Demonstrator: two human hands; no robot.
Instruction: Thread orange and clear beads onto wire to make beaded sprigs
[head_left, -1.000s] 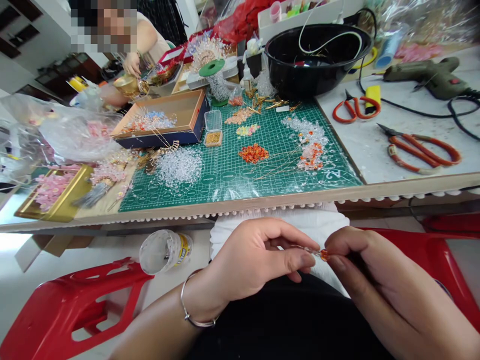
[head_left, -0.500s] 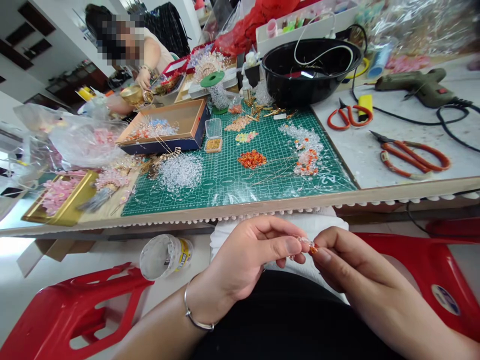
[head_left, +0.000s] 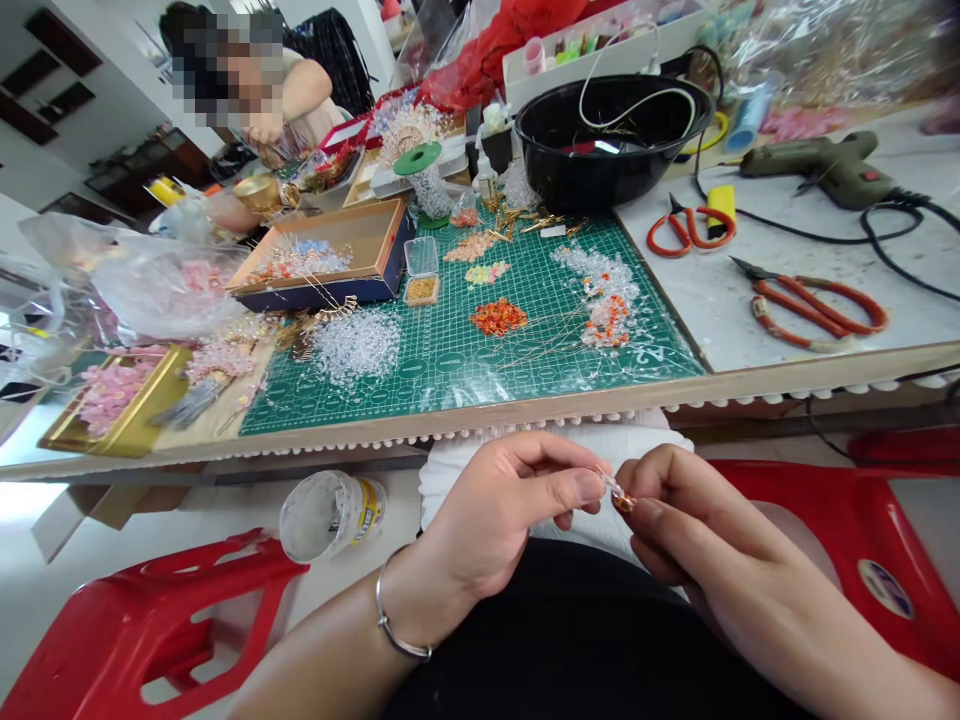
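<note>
Two-hand pinch, both hands closed. Bare left hand (head_left: 499,510): thumb and forefinger on one end of a thin wire strung with clear glass beads and a small orange bead (head_left: 616,490). Bare right hand (head_left: 712,530): fingertips clenched around the orange-bead end. Hands almost touching, probably for control, since so small a piece needs support from both sides. Exact wire contact hidden behind the fingertips.

Piece in the air, just below the near edge of the tabletop, over a black-clothed lap (head_left: 585,640). Low working position likely for steadiness and a close view. Thin silver bangle (head_left: 397,625) on the left wrist.

Near-left, below the tabletop: translucent plastic tub with a yellow label (head_left: 332,515), beside a red plastic stool (head_left: 142,625). Second red plastic stool (head_left: 847,530) to the right.

Mid-tabletop: green gridded cutting mat (head_left: 525,395), with a loose heap of clear beads (head_left: 356,345) and a cluster of orange beads (head_left: 499,317). Separate piles, probably for quick picking. Near-right corner: orange-handled scissors (head_left: 690,230) and orange-handled shears (head_left: 814,310), both off the mat. Far-right corner: olive-green hot glue gun (head_left: 817,170). Far edge: round black plastic bowl (head_left: 611,125) holding wire. Far-left: another person's hand (head_left: 262,130) over gold-coloured pieces.
</note>
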